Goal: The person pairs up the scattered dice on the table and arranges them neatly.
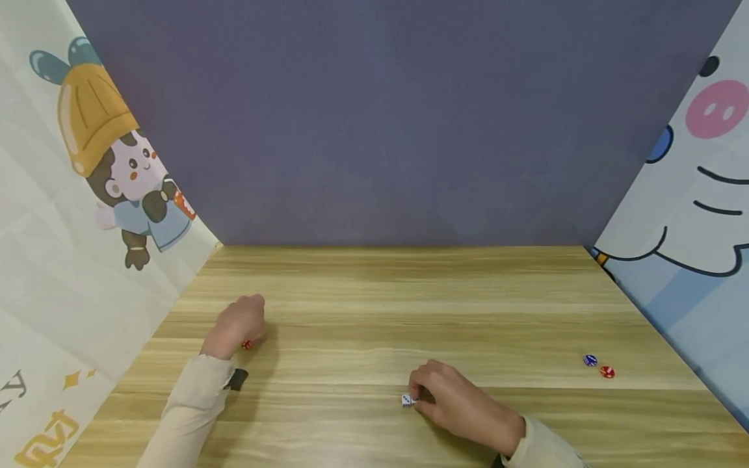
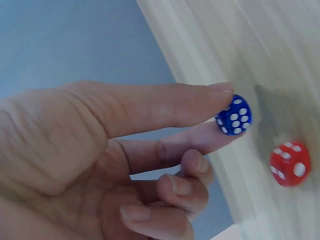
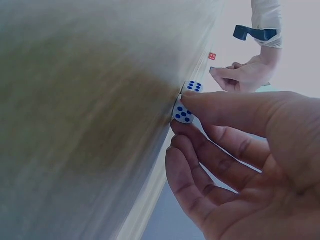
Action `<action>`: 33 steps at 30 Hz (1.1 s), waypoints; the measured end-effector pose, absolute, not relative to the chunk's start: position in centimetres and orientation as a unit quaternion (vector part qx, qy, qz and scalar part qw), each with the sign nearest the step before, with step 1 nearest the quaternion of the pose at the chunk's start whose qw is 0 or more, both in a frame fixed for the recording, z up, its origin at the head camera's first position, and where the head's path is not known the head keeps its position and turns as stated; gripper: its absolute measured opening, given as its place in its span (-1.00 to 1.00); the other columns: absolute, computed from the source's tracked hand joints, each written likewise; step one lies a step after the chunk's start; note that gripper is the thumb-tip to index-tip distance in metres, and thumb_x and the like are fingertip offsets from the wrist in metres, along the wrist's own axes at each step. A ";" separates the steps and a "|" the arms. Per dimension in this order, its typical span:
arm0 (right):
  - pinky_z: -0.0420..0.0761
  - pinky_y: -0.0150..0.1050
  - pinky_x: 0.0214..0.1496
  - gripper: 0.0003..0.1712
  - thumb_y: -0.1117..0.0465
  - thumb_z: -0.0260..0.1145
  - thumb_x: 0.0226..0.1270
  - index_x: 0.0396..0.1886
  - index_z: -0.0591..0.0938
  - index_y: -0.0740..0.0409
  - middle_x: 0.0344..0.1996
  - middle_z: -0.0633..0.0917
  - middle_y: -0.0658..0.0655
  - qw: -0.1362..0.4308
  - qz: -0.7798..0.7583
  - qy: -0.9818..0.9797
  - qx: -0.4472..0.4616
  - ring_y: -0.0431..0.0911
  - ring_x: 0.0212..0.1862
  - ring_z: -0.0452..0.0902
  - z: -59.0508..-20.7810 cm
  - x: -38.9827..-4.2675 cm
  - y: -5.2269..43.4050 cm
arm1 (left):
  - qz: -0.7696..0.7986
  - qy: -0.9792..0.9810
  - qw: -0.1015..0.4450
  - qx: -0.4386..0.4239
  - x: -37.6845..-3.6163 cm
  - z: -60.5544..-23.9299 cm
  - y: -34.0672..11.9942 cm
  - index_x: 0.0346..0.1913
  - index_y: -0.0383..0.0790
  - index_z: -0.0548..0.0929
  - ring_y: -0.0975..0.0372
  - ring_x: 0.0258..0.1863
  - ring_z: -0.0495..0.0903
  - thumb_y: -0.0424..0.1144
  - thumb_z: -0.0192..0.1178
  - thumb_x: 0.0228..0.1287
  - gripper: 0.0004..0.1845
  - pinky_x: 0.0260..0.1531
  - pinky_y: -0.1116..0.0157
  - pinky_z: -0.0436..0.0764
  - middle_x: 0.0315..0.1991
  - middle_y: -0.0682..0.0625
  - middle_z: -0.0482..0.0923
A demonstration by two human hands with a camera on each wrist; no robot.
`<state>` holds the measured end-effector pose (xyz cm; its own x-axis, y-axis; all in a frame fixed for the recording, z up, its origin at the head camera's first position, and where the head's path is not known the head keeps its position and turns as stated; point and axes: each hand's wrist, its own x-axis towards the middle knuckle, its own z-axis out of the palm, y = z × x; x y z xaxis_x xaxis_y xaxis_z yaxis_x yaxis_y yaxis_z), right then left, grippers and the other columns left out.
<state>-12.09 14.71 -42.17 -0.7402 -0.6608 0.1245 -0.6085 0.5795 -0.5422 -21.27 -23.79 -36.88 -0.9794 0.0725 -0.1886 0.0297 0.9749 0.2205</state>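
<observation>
My left hand [image 1: 240, 322] is on the left side of the table. Its thumb and forefinger pinch a blue die [image 2: 235, 116] with white pips, while the other fingers curl toward the palm. A red die [image 2: 290, 164] rests on the wood close by. Nearer the front, my right hand [image 1: 453, 400] pinches a white die [image 3: 183, 113] with blue pips between thumb and fingers. Right beside it is a second white die [image 3: 193, 86], also seen as a white die [image 1: 406, 401] in the head view. The left hand hides the blue die from the head camera.
On the right of the wooden table [image 1: 374, 299] lie a small round blue piece [image 1: 590, 360] and a round red piece [image 1: 607, 372], with white marks. A grey panel [image 1: 374, 130] rises behind the table. Printed cloths stand along both sides.
</observation>
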 end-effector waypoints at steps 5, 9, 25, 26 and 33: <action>0.55 -0.42 -0.24 -0.81 0.29 0.49 0.20 -0.41 0.64 -0.07 -0.39 0.63 -0.22 0.048 -0.286 0.888 -0.356 -0.34 -0.28 0.44 -42.2 -12.1 14.8 | 0.144 0.985 0.057 0.072 -20.6 -36.4 -21.8 -0.55 -0.28 0.49 0.22 -0.70 0.40 -0.52 0.17 0.08 -0.84 -0.67 0.32 0.38 -0.65 0.01 0.42; 0.54 -0.43 -0.26 -0.80 0.29 0.49 0.20 -0.42 0.63 -0.08 -0.39 0.62 -0.23 0.046 -0.286 0.888 -0.358 -0.36 -0.29 0.44 -42.3 -12.0 14.9 | 0.161 0.980 0.020 0.119 -19.7 -35.8 -19.2 -0.47 -0.27 0.53 0.24 -0.61 0.37 -0.46 0.31 0.15 -0.84 -0.54 0.28 0.41 -0.54 0.01 0.48; 0.52 -0.41 -0.24 -0.83 0.26 0.44 0.28 -0.40 0.60 -0.06 -0.38 0.61 -0.20 0.021 -0.281 0.884 -0.373 -0.35 -0.28 0.42 -42.0 -12.2 14.9 | 0.311 0.899 -0.020 0.307 -17.8 -38.0 -9.1 -0.32 -0.32 0.67 0.31 -0.44 0.65 -0.48 0.39 0.16 -0.91 -0.43 0.48 0.60 -0.43 -0.03 0.69; 0.52 -0.41 -0.24 -0.83 0.26 0.44 0.28 -0.39 0.60 -0.06 -0.38 0.61 -0.19 0.023 -0.281 0.884 -0.374 -0.35 -0.28 0.42 -42.0 -12.2 14.9 | 0.311 0.897 -0.009 0.313 -17.7 -38.3 -8.7 -0.32 -0.32 0.68 0.32 -0.43 0.65 -0.47 0.38 0.16 -0.92 -0.42 0.48 0.60 -0.42 -0.03 0.70; 0.52 -0.43 -0.25 -0.82 0.27 0.47 0.24 -0.41 0.61 -0.06 -0.38 0.61 -0.20 0.024 -0.283 0.883 -0.374 -0.35 -0.28 0.42 -42.1 -12.1 15.0 | 0.274 0.890 0.044 0.362 -17.8 -40.2 -6.3 -0.34 -0.23 0.69 0.43 -0.47 0.54 -0.41 0.37 0.19 -0.94 -0.45 0.52 0.54 -0.44 0.09 0.65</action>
<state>-12.12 15.01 -42.10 -0.7196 -0.6735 0.1690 -0.6463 0.5607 -0.5176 -17.85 -6.25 -40.18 -0.7346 0.6678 0.1197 0.6194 0.5881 0.5201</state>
